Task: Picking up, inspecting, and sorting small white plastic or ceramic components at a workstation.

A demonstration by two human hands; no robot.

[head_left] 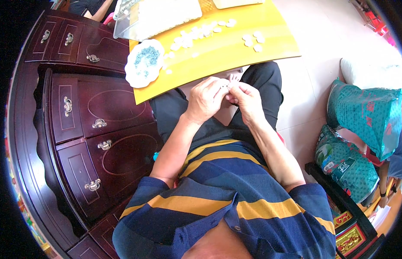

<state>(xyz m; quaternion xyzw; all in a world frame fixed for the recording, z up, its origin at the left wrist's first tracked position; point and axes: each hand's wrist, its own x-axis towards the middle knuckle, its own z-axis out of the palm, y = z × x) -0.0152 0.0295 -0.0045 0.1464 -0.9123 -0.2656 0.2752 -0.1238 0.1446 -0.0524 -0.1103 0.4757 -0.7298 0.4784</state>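
Observation:
Above my lap, just in front of the yellow table's near edge, both hands meet with fingertips together. My left hand (pixel 204 99) is closed in a pinch on a small whitish piece (pixel 224 86) with a few dark dots. From the other side, the closed fingers of my right hand (pixel 247 100) grip the same piece. Its exact kind is too small to tell, and fingers cover much of it. Similar small white pieces (pixel 186 42) lie scattered on the yellow table (pixel 235 52). A white scalloped dish (pixel 131 71) at the table's left holds many tiny dark teal bits.
A pale tray (pixel 170 17) sits at the table's far left, another (pixel 237 2) at the far edge. Dark wooden drawers (pixel 119 108) stand close on my left. Teal printed sacks (pixel 365 116) and a white sack (pixel 373 69) are at right. Another person's arm (pixel 97 11) shows far left.

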